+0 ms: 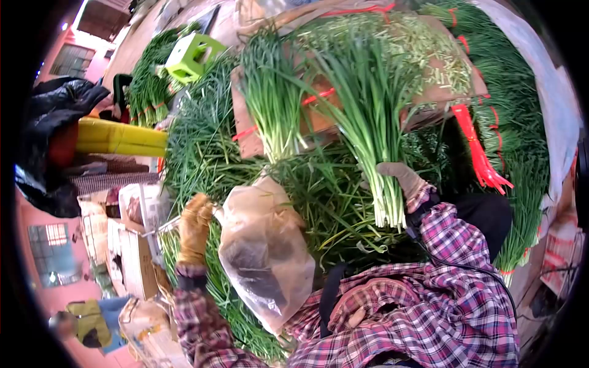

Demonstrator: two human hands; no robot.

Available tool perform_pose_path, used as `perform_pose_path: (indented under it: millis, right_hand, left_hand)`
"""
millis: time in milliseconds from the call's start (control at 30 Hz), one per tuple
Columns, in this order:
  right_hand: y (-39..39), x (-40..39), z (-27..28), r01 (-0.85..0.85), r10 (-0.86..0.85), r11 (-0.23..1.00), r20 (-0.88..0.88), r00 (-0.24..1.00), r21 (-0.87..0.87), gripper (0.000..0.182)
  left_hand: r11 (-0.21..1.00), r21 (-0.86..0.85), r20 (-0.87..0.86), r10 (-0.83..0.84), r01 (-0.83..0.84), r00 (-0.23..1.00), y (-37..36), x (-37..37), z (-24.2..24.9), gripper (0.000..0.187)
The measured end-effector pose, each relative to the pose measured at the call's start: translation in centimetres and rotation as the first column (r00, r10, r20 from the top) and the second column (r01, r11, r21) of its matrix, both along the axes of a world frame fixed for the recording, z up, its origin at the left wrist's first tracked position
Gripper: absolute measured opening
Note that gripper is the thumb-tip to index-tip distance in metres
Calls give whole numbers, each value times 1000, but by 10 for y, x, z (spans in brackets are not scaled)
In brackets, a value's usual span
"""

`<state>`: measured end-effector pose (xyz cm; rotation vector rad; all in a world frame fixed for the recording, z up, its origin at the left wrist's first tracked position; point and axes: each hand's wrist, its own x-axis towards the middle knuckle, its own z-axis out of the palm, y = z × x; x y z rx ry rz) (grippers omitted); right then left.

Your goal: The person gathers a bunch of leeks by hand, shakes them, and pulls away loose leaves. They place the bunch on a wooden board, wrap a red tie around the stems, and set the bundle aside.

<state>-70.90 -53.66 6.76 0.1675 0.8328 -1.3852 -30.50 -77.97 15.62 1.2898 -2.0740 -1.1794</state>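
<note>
My right hand (399, 179), in a pale glove, is wrapped round the lower white stems of a bunch of long green stalks (374, 116), whose leaves lean up over a board (242, 144). My left hand (196, 224), in a tan glove, is at the left beside loose greens, its fingers curled; what it holds, if anything, I cannot make out. Another bunch (273, 98) lies on the board's left part. Between my hands is a pale plastic-covered form (261, 245). Loose leaves (331, 202) lie below the board.
Cut pale stem pieces (445, 64) are scattered on the board. Red ties (475, 150) hang at its right edge. Tied green bunches (515, 98) line the right side. A green plastic stool (192, 58) and a yellow bench (123, 136) stand at left. A person (95, 322) is at lower left.
</note>
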Motion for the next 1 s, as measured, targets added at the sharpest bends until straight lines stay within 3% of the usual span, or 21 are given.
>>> perform_pose_path:
  millis: [33, 67, 100, 133, 167, 200, 233, 300, 333, 367, 433, 467, 500, 567, 600, 700, 767, 800, 867, 900, 1000]
  right_hand:
    - [-1, -3, -8, -53, 53, 998, -10, 999, -30, 37]
    - [-1, -4, -14, -82, 81, 996, -29, 996, -25, 36]
    - [0, -7, -11, -167, 164, 986, -99, 981, -22, 37]
    - [-2, -3, -1, -121, 111, 992, -224, 968, -32, 37]
    - [-5, 7, 13, -78, 56, 996, -346, 936, -52, 38]
    - [-6, 16, 25, -10, -18, 997, -344, 939, -79, 41]
    - [-7, 23, 34, -1, -43, 993, -376, 926, -116, 43]
    - [-7, 37, 11, 50, -103, 992, -509, 855, -118, 44]
    - [-7, 37, -3, 95, -58, 995, -528, 847, 43, 45]
    - [-1, 33, 13, 107, -84, 994, -448, 890, 25, 49]
    - [10, 21, -1, 97, 41, 970, -539, 841, 225, 53]
    - [16, 23, -3, 115, -44, 985, -457, 888, 129, 42]
    - [19, 22, -6, 103, 11, 976, -520, 854, 190, 45]
    - [27, 25, -9, 152, -90, 986, -550, 830, 69, 47]
    - [26, 26, -8, 167, -116, 985, -521, 846, 51, 48]
    - [26, 27, 4, 157, -128, 986, -335, 933, 61, 55]
    - [22, 30, -1, 88, -60, 995, -470, 881, 37, 59]
    - [15, 32, 18, 8, 84, 987, -548, 832, 162, 63]
    - [3, 37, 13, -105, 371, 928, -860, 351, 358, 59]
    - [-4, 36, 11, -114, 464, 882, -885, 48, 457, 60]
    - [-18, 37, 13, -92, 470, 873, -877, -104, 479, 65]
  left_hand:
    - [982, -160, 181, -67, 97, 981, 10, -14, -5, 33]
    - [994, -82, 119, -62, 72, 991, 33, -51, 4, 34]
    - [989, 115, 53, -96, 90, 994, 63, -101, 33, 33]
    - [947, 266, 83, -211, 183, 974, 77, -135, 42, 42]
    - [846, 501, -110, -145, 181, 983, 95, -162, 33, 65]
    - [740, 631, -196, -139, 233, 971, 108, -184, 20, 86]
    - [669, 689, -250, -141, 279, 958, 116, -198, -18, 95]
    - [522, 611, -585, -209, 595, 784, 138, -236, -59, 90]
    - [573, 677, -495, -112, 463, 862, 140, -238, -112, 81]
    - [559, 751, -531, 197, 350, 824, 157, -246, -108, 76]
    - [580, 766, -384, 66, 278, 921, 168, -265, -114, 49]
    - [536, 769, -492, 149, 348, 858, 177, -267, -135, 41]
    - [489, 827, -437, 250, 278, 864, 179, -272, -136, 38]
    - [220, 917, -396, 419, 332, 817, 178, -268, -135, 35]
    - [163, 922, -384, 486, 350, 785, 179, -264, -132, 34]
    - [125, 880, -446, 553, 459, 704, 184, -246, -141, 48]
    - [230, 892, -453, 482, 390, 750, 192, -236, -135, 63]
    - [161, 898, -432, 498, 409, 752, 195, -233, -128, 66]
    - [67, 914, -374, 521, 400, 768, 199, -227, -122, 70]
    - [-21, 837, -433, 585, 547, 686, 199, -225, -121, 56]
    - [-41, 878, -385, 529, 476, 756, 191, -224, -125, 41]
